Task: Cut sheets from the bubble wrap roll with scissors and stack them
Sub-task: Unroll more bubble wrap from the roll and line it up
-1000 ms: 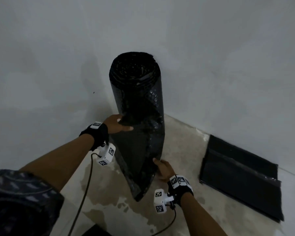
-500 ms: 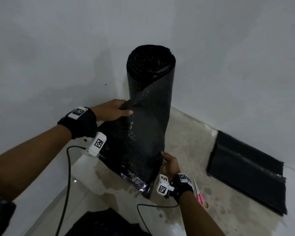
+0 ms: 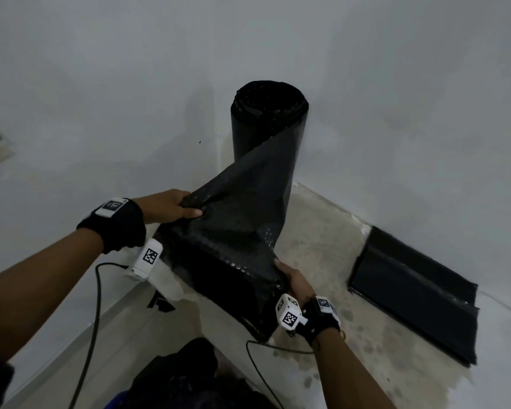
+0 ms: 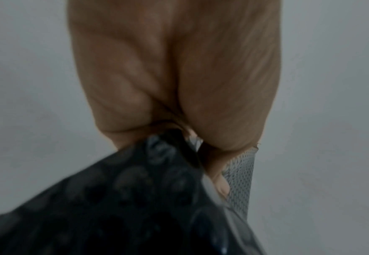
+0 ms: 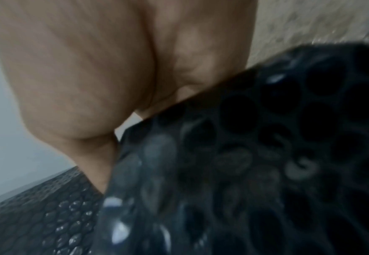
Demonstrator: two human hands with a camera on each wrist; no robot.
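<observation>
A second ago the loose end lay close against the bubble wrap roll [image 3: 270,128]. Now I have pulled it out toward me, so a long black flap [image 3: 233,231] comes off the roll and down to my hands. That means I am getting a new sheet ready, and I think the cutting comes next. The pink scissors showed on the floor by my right wrist half a second ago, but I cannot see them now.

My left hand [image 3: 171,205] pinches the top corner of the flap, thumb on the front and fingers curled behind. In the left wrist view the wrap is bunched up tight in that pinch [image 4: 170,138]. My right hand [image 3: 295,280] grips the lower edge of the flap from the right side, and the right wrist view shows my palm [image 5: 113,69] pressed on it with the wrap folded over my fingers.

The roll stands up tall in the corner where the two white walls meet, a bit away from me. It is a fat round tube, black and shiny. Up close the wrap is covered in little round bumps, soft and squashy. It bends and folds easily.

The stack of cut sheets [image 3: 419,290] lies flat on the floor [image 3: 322,231] against the right wall, well apart from the roll. The sheets are black too. The floor is pale and blotchy.
</observation>
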